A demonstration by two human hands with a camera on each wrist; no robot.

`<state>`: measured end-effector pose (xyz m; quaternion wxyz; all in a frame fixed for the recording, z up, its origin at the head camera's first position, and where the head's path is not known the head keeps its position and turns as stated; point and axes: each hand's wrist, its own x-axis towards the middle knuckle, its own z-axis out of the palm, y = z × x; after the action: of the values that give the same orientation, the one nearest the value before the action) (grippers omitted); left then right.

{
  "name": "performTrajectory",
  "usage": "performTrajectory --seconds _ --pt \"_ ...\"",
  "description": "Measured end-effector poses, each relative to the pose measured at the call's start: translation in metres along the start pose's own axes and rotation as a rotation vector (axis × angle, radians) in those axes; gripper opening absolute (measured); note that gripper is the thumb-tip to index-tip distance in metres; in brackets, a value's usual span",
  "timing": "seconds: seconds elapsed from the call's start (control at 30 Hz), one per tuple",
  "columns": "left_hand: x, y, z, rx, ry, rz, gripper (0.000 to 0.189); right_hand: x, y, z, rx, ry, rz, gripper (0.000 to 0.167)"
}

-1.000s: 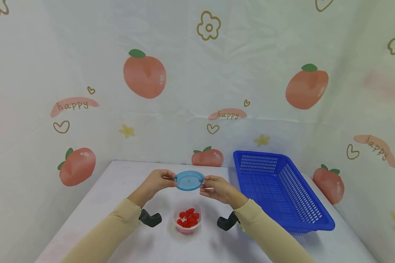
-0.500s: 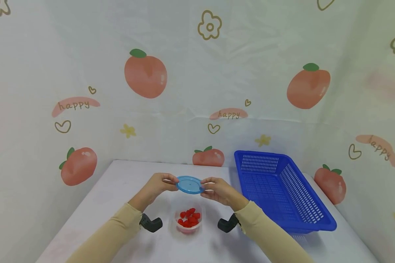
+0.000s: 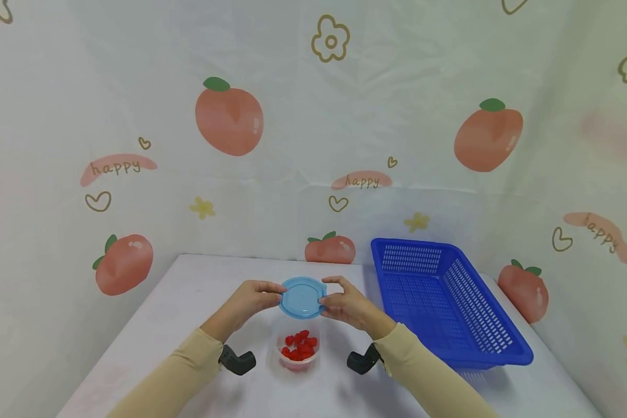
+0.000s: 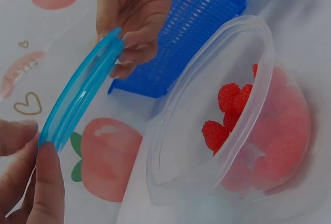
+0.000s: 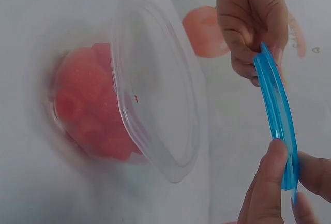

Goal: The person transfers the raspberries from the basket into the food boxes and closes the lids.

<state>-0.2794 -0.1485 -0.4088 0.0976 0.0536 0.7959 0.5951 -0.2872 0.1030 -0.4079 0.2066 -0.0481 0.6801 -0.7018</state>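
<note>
Both hands hold a round blue lid (image 3: 303, 298) above and behind a clear plastic bowl (image 4: 160, 182). My left hand (image 3: 253, 299) pinches the lid's left edge between thumb and fingers. At the right edge, my right hand (image 3: 347, 305) pinches it low down, its index finger raised beside the rim. Several raspberries (image 3: 299, 346) lie in the bowl, which stands uncovered on the table. Through the bowl's wall the raspberries (image 5: 90, 105) show in the right wrist view, filling its lower part.
A blue slotted plastic basket (image 3: 501, 342) stands on the right of the white table (image 3: 151, 348). Behind the table hangs a white backdrop (image 3: 271, 220) printed with peaches, hearts and flowers. Dark wrist mounts (image 3: 237, 360) stick out from both sleeves.
Over the last second the lid first dips slightly, then tips so that its flat face turns more towards the head camera. The right index finger has lifted. Bowl and basket stay put.
</note>
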Motion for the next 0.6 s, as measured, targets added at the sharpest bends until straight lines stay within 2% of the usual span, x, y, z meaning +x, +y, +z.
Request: performTrajectory --seconds 0.13,0.33,0.6 --pt "-0.001 -0.003 0.000 0.017 0.014 0.012 0.026 -0.004 0.001 0.000 -0.021 -0.022 -0.013 0.054" --pt "-0.007 -0.008 -0.001 -0.033 -0.008 0.030 0.039 -0.012 0.005 0.000 -0.038 -0.058 -0.026 0.054" --pt "-0.013 -0.017 0.000 -0.079 -0.035 0.006 0.049 -0.021 0.014 0.005 -0.031 -0.075 -0.055 0.056"
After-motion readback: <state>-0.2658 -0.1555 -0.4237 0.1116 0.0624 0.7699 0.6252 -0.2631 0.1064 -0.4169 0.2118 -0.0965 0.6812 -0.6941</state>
